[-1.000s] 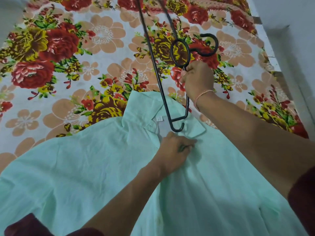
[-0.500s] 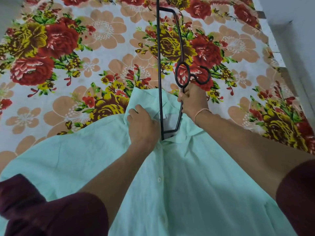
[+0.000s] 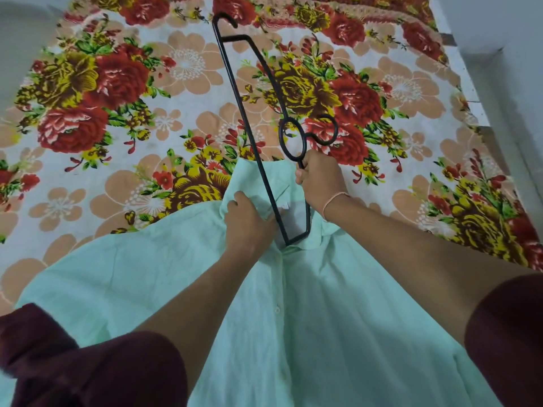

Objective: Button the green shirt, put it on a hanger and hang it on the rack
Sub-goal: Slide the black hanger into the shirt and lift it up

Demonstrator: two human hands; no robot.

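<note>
Buttoning seemingly done; right hand [image 3: 318, 183] gripping hanger [image 3: 244, 113], tip inside 12 o'clock collar [image 3: 249, 179] pinched by left hand [image 3: 249, 221]; racking pending.

A single wide-angle view, worn on the person's head, looks forward and steeply down along both forearms. It sits close: the dark maroon sleeves [image 3: 88, 368] fill the bottom corners, and the pale mint-green button-front shirt [image 3: 338, 318] spreads across the lower half and runs off the bottom edge. The left hand [image 3: 249, 221] and the right hand [image 3: 318, 183] lie near the frame's centre, at the collar, and the thin black wire hanger [image 3: 236, 92] reaches from there towards the top edge. Beyond lies the bedsheet printed with red, yellow and peach flowers [image 3: 117, 142] — its far border meets the top of the frame. A strip of plain grey wall [image 3: 505, 39] shows at the upper right.
</note>
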